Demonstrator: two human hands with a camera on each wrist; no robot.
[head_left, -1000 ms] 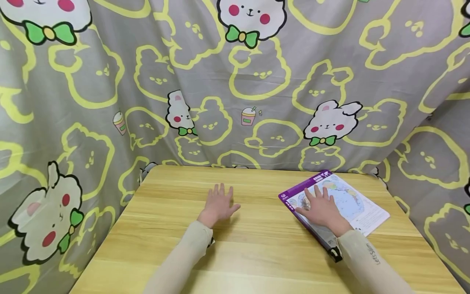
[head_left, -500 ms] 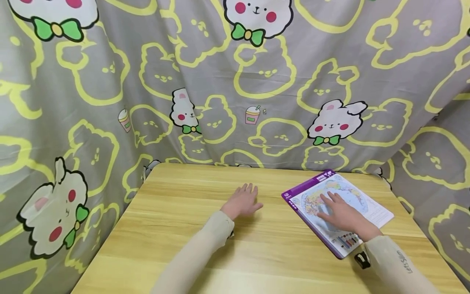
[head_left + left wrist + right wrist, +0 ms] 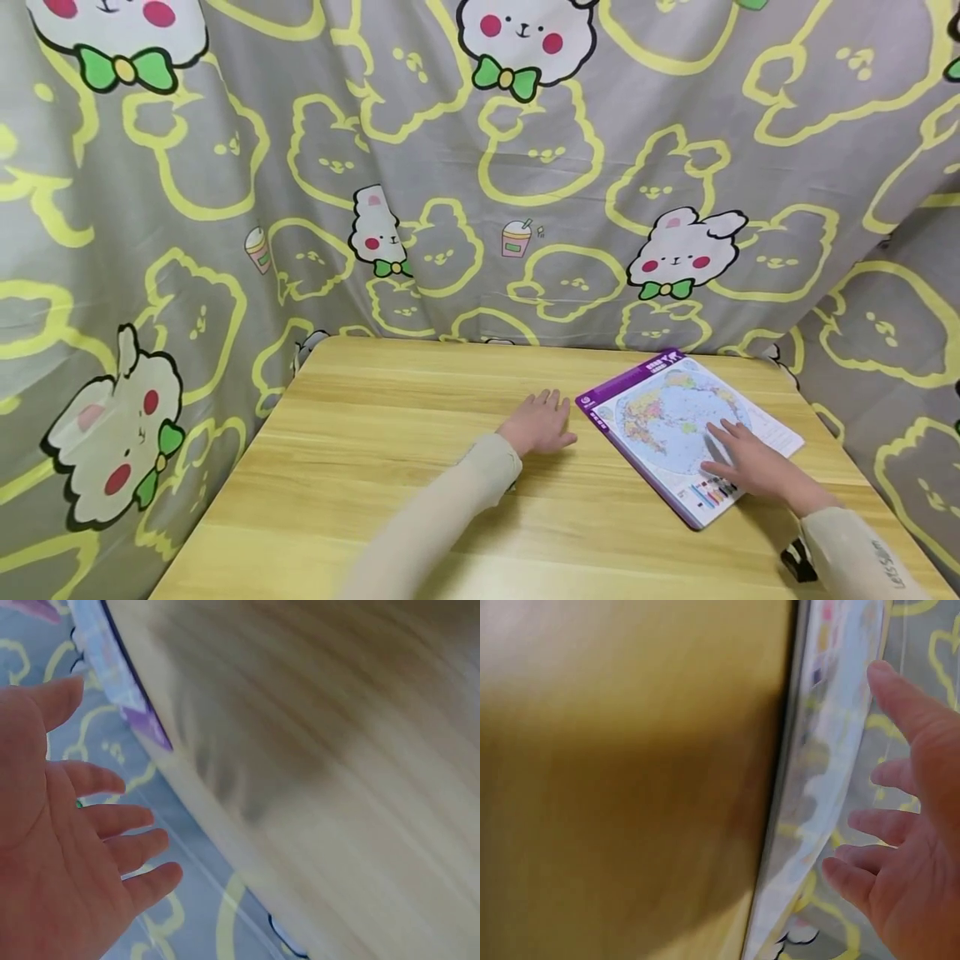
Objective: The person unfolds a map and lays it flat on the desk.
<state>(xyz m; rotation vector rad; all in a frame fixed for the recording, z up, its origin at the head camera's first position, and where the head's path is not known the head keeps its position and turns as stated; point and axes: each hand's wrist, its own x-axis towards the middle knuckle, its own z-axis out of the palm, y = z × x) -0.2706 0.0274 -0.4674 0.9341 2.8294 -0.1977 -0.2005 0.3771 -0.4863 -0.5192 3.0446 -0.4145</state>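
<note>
A flat world map board (image 3: 667,425) with a purple edge lies at an angle on the right part of the table. My right hand (image 3: 761,468) is over its right lower part, fingers spread; in the right wrist view the fingers look raised off the glossy surface. Left of the board, my left hand (image 3: 536,423) hovers with its fingers extended and its palm down. A gap separates its fingertips from the board's purple edge. Both hands hold nothing. In the left wrist view, only the board's purple corner (image 3: 146,726) and a strip of its map show.
The wooden table (image 3: 375,417) extends to the left and front of the board. A grey curtain (image 3: 450,167) with cartoon rabbits hangs behind the table and along both sides. A black-and-white striped item (image 3: 797,560) sits under my right sleeve at the wrist.
My left hand has moved right, closer to the board. My right hand has slid right and toward the front, baring more of the map. The board stays in place.
</note>
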